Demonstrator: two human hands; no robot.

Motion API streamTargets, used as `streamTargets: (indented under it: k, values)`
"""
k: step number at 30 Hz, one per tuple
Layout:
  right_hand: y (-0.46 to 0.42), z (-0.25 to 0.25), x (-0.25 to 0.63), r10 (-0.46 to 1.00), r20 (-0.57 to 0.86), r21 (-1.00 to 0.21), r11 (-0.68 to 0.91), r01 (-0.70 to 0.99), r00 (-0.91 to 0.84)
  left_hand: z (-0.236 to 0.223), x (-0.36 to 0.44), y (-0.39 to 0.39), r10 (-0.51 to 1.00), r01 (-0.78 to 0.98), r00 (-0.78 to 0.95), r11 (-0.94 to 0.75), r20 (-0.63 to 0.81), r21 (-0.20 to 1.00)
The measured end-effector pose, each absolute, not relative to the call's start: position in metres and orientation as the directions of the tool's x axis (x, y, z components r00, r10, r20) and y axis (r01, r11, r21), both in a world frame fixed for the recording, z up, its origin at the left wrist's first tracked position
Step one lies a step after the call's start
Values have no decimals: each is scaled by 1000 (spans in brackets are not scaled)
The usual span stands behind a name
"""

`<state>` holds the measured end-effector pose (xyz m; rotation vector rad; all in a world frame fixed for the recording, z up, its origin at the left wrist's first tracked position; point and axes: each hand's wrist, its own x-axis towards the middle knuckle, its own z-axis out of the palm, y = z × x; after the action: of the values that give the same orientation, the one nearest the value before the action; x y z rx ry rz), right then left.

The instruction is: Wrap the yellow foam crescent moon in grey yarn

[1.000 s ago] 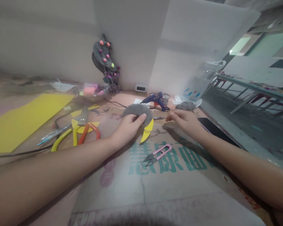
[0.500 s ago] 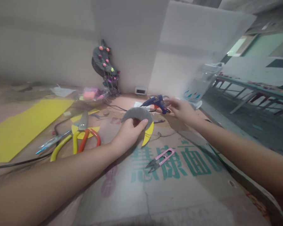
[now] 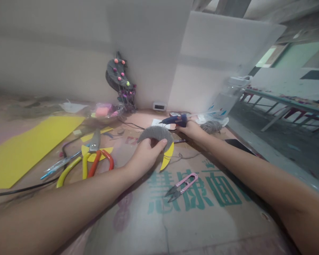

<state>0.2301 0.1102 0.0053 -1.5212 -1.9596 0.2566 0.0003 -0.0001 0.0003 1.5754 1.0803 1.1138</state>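
Note:
My left hand (image 3: 145,154) is closed on a yellow crescent (image 3: 167,156) that is mostly wrapped in grey yarn (image 3: 155,132), holding it just above the cardboard sheet (image 3: 191,209). My right hand (image 3: 191,129) has its fingers wrapped round the handle of a blue glue gun (image 3: 174,120), behind the crescent and with its nozzle pointing left. A ball of grey yarn (image 3: 212,126) lies just right of that hand. Pink thread snips (image 3: 182,182) lie on the cardboard in front of the crescent.
Large scissors with yellow and orange handles (image 3: 91,154) lie at the left on yellow scraps, beside a yellow foam sheet (image 3: 23,145). A finished grey crescent with coloured pompoms (image 3: 118,76) leans in the corner. A dark phone (image 3: 238,143) and a clear container (image 3: 227,97) sit at the right.
My right hand has left the spot beside the crescent, reached back to the glue gun and closed on its handle. My left hand keeps holding the crescent in place.

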Motion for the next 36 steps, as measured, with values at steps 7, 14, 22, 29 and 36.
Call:
streamTargets:
  k: [7, 14, 22, 29, 36]
  values:
    - [68, 32, 232, 946, 324, -635, 238, 735, -27, 2, -2, -1, 965, 140, 194, -205, 176, 969]
    - [-5, 36, 248, 936, 331, -714, 332, 617, -120, -2, -6, 0, 973, 156, 161, -191, 166, 969]
    - [-34, 12, 248, 889, 400, -632, 445, 634, -225, 3, -5, -1, 975, 222, 57, -221, 213, 950]
    - [-35, 6, 249, 896, 337, -693, 444, 568, -289, 10, -7, -6, 975, 306, 74, -222, 210, 926]
    - [-35, 4, 250, 884, 383, -638, 464, 615, -269, 8, -7, -6, 977, 368, 108, -211, 183, 906]
